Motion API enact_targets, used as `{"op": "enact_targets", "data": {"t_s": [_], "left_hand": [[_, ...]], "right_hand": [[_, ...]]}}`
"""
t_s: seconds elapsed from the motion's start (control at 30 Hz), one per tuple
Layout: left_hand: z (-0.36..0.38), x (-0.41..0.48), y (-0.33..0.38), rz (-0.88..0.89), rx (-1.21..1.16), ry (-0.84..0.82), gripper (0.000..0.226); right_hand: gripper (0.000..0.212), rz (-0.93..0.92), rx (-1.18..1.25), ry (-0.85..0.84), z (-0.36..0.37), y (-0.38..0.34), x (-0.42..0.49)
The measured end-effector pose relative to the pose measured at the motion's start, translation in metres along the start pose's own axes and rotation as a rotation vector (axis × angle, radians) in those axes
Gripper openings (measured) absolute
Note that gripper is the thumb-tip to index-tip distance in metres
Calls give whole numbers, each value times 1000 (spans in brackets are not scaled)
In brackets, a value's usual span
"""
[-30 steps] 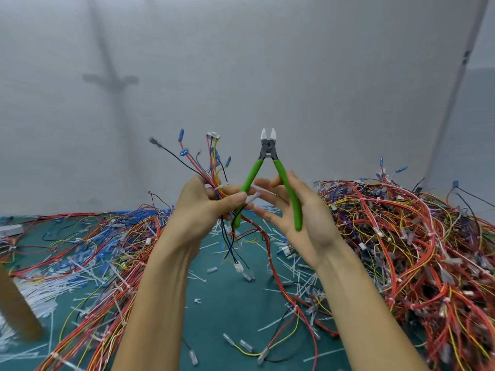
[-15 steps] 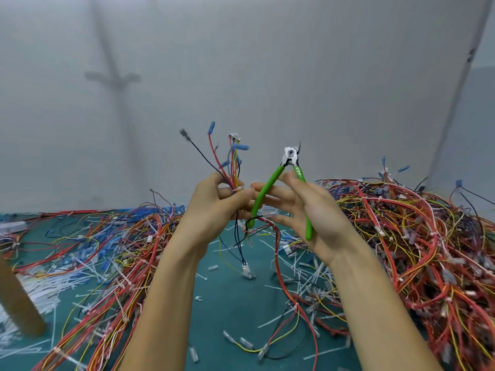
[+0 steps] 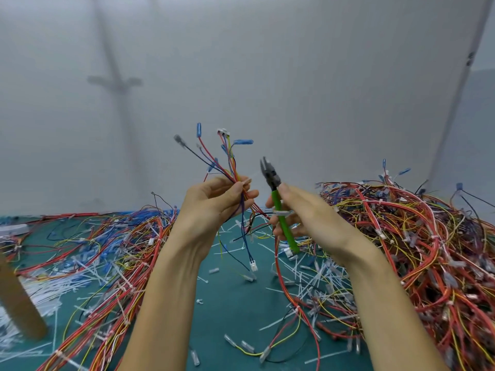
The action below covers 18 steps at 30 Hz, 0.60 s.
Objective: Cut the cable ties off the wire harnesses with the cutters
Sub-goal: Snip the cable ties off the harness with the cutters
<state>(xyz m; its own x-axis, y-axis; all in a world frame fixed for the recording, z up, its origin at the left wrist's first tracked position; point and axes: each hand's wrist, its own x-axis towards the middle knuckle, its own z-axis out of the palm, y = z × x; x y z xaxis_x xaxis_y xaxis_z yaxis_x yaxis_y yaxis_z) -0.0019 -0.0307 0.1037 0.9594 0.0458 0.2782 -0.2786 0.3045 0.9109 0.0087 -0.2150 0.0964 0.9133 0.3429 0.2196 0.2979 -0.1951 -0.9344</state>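
1. Half a second ago the two hands were touching. Now the left hand (image 3: 214, 207) and the right hand (image 3: 310, 215) are apart, with a clear gap between them.
2. The cutters (image 3: 277, 202) have turned. Both green handles showed spread before, but now only one shows, edge on, and the dark head leans up and to the left, toward the wires.
3. The left hand grips the wire harness (image 3: 230, 167), thumb and fingers curled round the bundle. It holds the bundle at the centre of the scene, raised well above the green tabletop (image 3: 235, 306).
4. The right hand is wrapped round the green handle, just right of the harness. A small pale strip (image 3: 281, 212) lies across the handle at the fingertips, and what it is cannot be told.
5. The harness is a thin bundle of red, orange, yellow, blue and black wires. Its upper ends fan out above the left hand, tipped with blue sleeves. Its lower strands hang down to a white plug (image 3: 253, 265).
6. The cutters' head is blurred, so whether the blades are parted cannot be told.
7. Tangled harness piles lie on the tabletop at the left (image 3: 107, 253) and right (image 3: 417, 236). Cut white ties (image 3: 310, 277) are scattered between them.
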Motion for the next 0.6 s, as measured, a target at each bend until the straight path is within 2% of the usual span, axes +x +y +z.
{"op": "enact_targets", "data": {"t_s": [0.1,0.3,0.43,0.6], "left_hand": [[1,0,1,26,10,3,15],[3,1,0,83,34,53,16],[6,1,-1,97,26,47,16],[7,0,-2,98,20,25,17]], "right_hand": [[51,0,-158,-47,0,1,-2],[62,12,-243,-33,-6,5,-5],[53,5,-309,-35,-8,6,-4],[52,-24,-326,-43,-4,3,-4]]}}
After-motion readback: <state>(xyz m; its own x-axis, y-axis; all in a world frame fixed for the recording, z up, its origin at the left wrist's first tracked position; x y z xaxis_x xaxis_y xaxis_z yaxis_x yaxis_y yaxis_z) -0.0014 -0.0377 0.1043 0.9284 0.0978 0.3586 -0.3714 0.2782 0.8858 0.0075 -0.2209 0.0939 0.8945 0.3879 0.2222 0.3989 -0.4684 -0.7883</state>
